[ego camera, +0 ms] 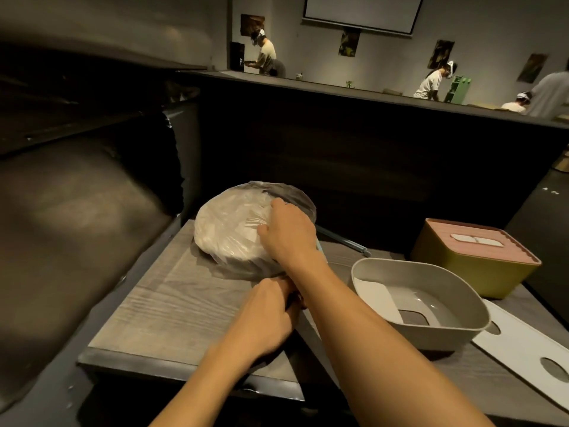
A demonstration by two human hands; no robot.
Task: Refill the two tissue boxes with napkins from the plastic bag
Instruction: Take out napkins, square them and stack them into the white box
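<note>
You are in a dim restaurant or café: padded booth seats flank a wooden table, a dark partition divides the room, and posters and a projector screen hang beyond.

Dim, warm light from above; glare on the clear plastic bag of white napkins. Black padded bench seat blurred, lines bent by wide-angle distortion at edges. Background soft.

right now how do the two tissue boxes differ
The grey box is open, lid off, showing its inside, nearly empty; the yellow box is closed under a pink lid with a napkin at its slot. The grey box sits nearer. Both are rounded boxes on the table.
</note>
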